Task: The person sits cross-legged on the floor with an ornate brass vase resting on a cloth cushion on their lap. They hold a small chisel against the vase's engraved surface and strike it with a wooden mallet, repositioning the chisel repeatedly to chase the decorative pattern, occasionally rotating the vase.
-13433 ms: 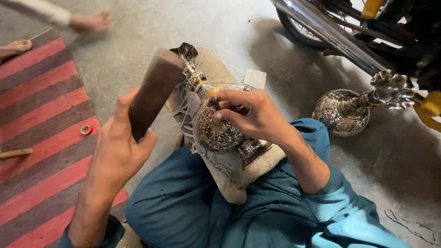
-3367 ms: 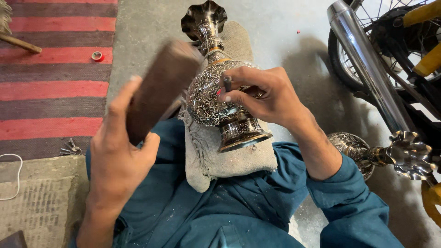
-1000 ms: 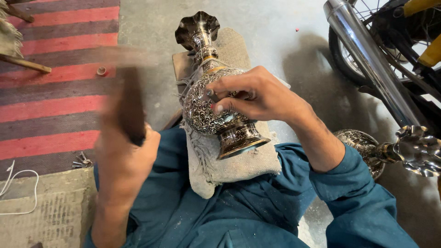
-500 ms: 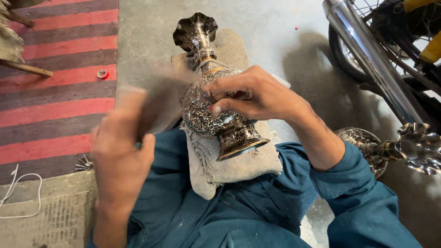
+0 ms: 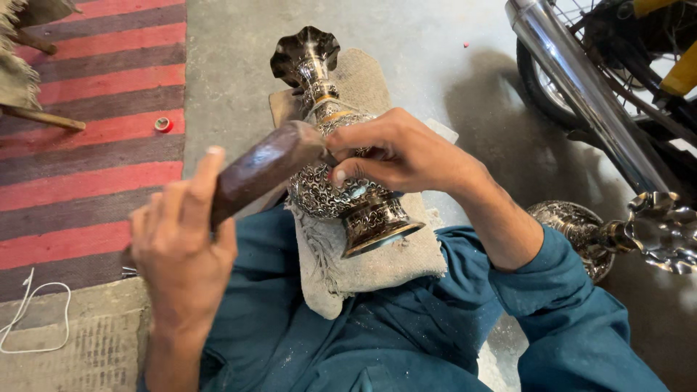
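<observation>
Person seated on the grey concrete floor (image 5: 239, 65), legs in teal cloth, working over the lap.

Left hand (image 5: 181, 254): fingers wrapped tight around a dark brown wooden mallet block (image 5: 265, 170), thumb laid up along its side. The block's far end sits against the upper body of the vase, touching or just off it; contact cannot be made out.

Right hand (image 5: 396, 152): fingers closed over the belly of an engraved silver-and-black metal vase with a fluted, scalloped mouth (image 5: 327, 145). Something small appears pinched between thumb and forefinger against the metal; too hidden to identify.

The vase lies tilted on a frayed beige burlap cloth (image 5: 377, 265) spread over the lap, mouth pointing away from the person, flared foot toward the body and lifted slightly to the right.

A second engraved metal vase (image 5: 581, 229) lies on its side on the floor near the right elbow, its ruffled mouth toward the right edge. Behind it, a motorcycle with a chrome exhaust pipe (image 5: 581, 87).

To the left, a red and dark striped rug (image 5: 87, 145) with a small red ring (image 5: 163, 124) on it. A white cord (image 5: 36, 319) loops at the floor's near left corner.
</observation>
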`<state>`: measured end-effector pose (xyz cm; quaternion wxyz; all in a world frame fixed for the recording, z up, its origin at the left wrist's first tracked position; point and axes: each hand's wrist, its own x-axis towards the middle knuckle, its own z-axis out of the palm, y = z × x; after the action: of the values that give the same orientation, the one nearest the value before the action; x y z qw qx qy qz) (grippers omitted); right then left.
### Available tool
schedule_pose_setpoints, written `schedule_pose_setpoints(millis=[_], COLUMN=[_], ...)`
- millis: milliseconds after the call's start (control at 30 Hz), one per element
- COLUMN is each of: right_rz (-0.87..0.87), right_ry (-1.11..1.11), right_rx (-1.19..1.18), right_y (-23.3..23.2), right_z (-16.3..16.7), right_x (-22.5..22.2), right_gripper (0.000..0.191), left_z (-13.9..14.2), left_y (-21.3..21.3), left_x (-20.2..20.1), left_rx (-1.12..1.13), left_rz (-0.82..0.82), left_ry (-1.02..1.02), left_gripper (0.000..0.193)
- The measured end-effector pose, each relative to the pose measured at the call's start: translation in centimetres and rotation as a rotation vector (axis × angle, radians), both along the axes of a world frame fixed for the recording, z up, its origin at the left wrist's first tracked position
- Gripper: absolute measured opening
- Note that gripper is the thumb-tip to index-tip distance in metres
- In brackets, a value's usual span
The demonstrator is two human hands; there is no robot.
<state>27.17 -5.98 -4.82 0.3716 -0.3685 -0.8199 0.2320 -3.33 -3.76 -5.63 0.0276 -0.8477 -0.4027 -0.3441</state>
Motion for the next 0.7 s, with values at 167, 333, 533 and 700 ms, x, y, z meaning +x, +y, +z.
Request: schedule_pose_setpoints(millis=[167, 333, 533, 700], right_rz=[-0.007, -0.114, -0.229, -0.248], right_ry=[0.032, 0.187, 0.134, 0.054], right_rx=[0.048, -0.119, -0.076, 0.066], right_y=[-0.3, -1.0, -2.3, -2.5], right_z=[0.2, 0.2, -0.2, -0.5], right_x=[-0.1, -0.5, -1.5, -2.0], right_gripper=[0.032, 0.026, 0.029, 0.03], left_z=[0.0, -0.9, -3.5, -3.6], left_y=[-0.2, -0.4, -1.7, -1.7], left_x=[0.3, -0.9, -0.5, 0.2], left_rx=[-0.12, -0.276, -0.481, -0.467], left_rz=[-0.046, -0.063, -0.078, -0.088], left_ry=[-0.12, -0.156, -0.304, -0.307], left_gripper=[0.074, 0.077, 0.071, 0.075])
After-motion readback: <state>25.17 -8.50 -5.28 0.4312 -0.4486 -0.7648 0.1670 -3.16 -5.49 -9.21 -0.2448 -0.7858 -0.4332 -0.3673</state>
